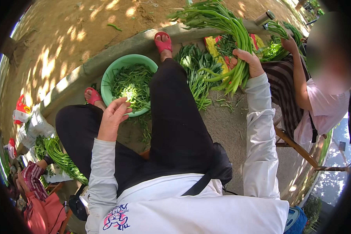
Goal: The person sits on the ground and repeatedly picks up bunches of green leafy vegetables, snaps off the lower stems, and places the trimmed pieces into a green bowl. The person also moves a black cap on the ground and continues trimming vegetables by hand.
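My right hand (248, 63) is closed around a bunch of long-stemmed leafy greens (237, 29), held up at the upper right with the leaves pointing away to the upper left. Over the near rim of a pale green plastic basin (105, 87), my left hand (114, 117) has its fingertips close together; whether anything small is between them cannot be told. Cut leaves and stem pieces (131, 84) lie in the basin. Below the raised bunch, more leafy greens (196, 73) are spread on the ground between my leg and a yellow and red sack (212, 46).
A low concrete kerb (90, 63) curves behind the basin. At the right a seated person (304, 99) holds greens; a metal flask (264, 18) stands nearby. Another person (44, 204) sits at the lower left beside a heap of greens (61, 158). Stem scraps (226, 103) litter the ground.
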`<state>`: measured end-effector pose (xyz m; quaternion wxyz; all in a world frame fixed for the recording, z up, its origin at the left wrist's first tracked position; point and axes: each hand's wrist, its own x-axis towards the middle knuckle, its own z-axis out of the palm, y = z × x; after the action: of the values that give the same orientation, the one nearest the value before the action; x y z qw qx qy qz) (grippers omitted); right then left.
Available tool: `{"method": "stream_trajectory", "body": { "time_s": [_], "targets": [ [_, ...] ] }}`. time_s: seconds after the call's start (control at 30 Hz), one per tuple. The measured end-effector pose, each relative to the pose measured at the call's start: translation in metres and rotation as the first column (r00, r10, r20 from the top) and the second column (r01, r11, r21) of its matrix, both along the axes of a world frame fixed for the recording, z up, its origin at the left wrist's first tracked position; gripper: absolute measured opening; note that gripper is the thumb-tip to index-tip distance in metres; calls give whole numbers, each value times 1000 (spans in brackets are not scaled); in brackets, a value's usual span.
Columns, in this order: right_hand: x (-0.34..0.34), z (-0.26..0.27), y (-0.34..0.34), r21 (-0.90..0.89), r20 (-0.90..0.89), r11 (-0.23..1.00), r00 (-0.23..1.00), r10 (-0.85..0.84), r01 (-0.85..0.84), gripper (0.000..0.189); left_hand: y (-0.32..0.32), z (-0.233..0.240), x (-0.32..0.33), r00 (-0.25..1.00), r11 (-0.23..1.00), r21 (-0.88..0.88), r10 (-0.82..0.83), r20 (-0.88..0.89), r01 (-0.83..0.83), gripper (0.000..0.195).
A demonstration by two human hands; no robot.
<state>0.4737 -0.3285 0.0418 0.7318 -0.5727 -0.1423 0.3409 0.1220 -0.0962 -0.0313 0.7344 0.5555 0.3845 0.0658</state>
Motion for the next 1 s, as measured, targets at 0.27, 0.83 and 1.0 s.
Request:
{"method": "stream_trajectory", "body": {
  "time_s": [0.27,0.83,1.0],
  "targets": [
    [22,-67,-112,-222,-53,975,998,-19,6,28,-18,-15,-4,991,967,229,-123,56,107,34],
    [-109,60,110,-303,669,949,691,276,-85,41,-47,54,28,851,953,251,12,525,-168,49],
    [-232,58,178,-387,841,892,307,445,-233,59,-8,102,0,504,946,-322,289,814,-23,77]
  ]
}}
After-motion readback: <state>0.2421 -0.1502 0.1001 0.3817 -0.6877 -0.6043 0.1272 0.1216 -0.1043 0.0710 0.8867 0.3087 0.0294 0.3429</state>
